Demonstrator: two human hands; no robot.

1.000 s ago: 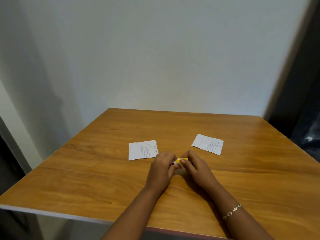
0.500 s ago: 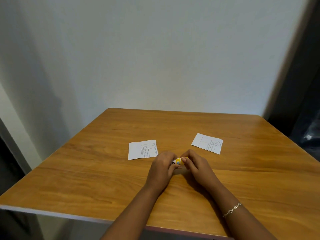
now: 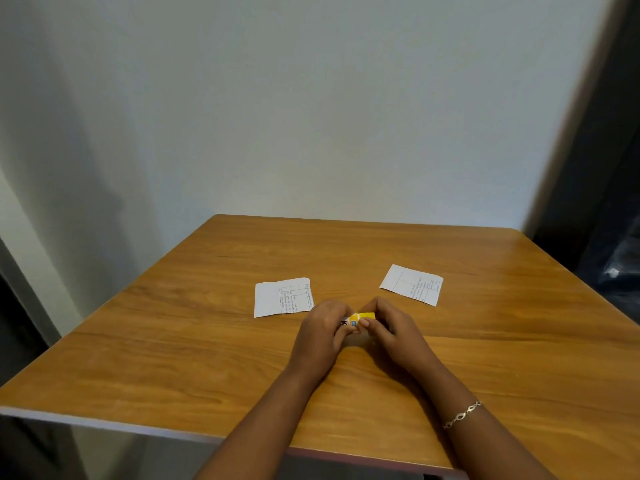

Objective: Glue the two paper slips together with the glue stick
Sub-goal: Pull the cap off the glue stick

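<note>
Barely anything has shifted over the last second: my bracelet (image 3: 462,415) and forearms lie where they were, low over the near half of the table (image 3: 173,358). My left hand (image 3: 320,336) is curled around one end of the glue stick (image 3: 358,319), and my right hand (image 3: 391,329) pinches the other, yellow end between thumb and fingertips. Compared with a moment ago, a little more of the stick shows between my hands; a dark printed letter on its white band is now readable beside my left thumb. I take that as the cap end starting to come away under a twist or pull, though I cannot tell whether it is actually free yet.

Farther out, both slips sit flat and untouched. The left paper slip (image 3: 282,297) lies just beyond my left knuckles, and the right paper slip (image 3: 412,284) rests well apart from it, past my right hand. Neither has moved. So no glue has gone on, and the gluing itself is all ahead of me; opening the stick is the step in hand.
</note>
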